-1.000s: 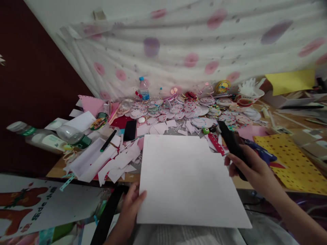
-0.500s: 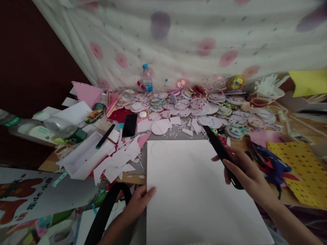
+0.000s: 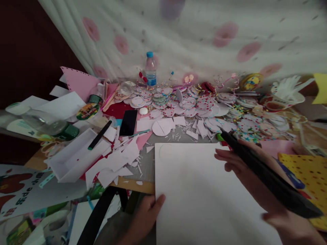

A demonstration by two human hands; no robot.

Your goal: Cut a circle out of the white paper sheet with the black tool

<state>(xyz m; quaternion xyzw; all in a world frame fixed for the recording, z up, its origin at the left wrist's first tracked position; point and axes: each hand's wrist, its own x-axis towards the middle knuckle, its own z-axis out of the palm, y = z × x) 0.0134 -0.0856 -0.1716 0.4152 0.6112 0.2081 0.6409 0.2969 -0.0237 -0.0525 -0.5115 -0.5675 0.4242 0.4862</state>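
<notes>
Left hand [image 3: 150, 211] on left edge of white paper sheet [image 3: 194, 190], thumb on top, other fingers mostly out of sight; hand clamped on the sheet. Right hand [image 3: 258, 194] closed round black elongated tool [image 3: 268, 178], exact type unclear, fingers partly spread, tool slanting from upper left down to lower right. Hands apart, sheet between them; right hand and tool over its right side. Sheet's far edge overlaps the table [image 3: 143, 186] at its front edge, near part runs out of view at the bottom. Faint curved line at sheet's far left corner.

Left of the sheet, by table's front edge: paper scraps [image 3: 120, 158], then open white box [image 3: 74, 156] with dark marker [image 3: 100, 135] across its rim. Beyond the far left corner: phone [image 3: 128, 123] lying flat, round paper piece [image 3: 161, 127] with a line across it. Toward table's back edge: spread of decorated paper discs [image 3: 204, 103], water bottle [image 3: 151, 73] upright behind them, paper bowl [image 3: 283, 98] at far right. Yellow dotted sheet [image 3: 301, 170] at table's right, beyond the right hand.
</notes>
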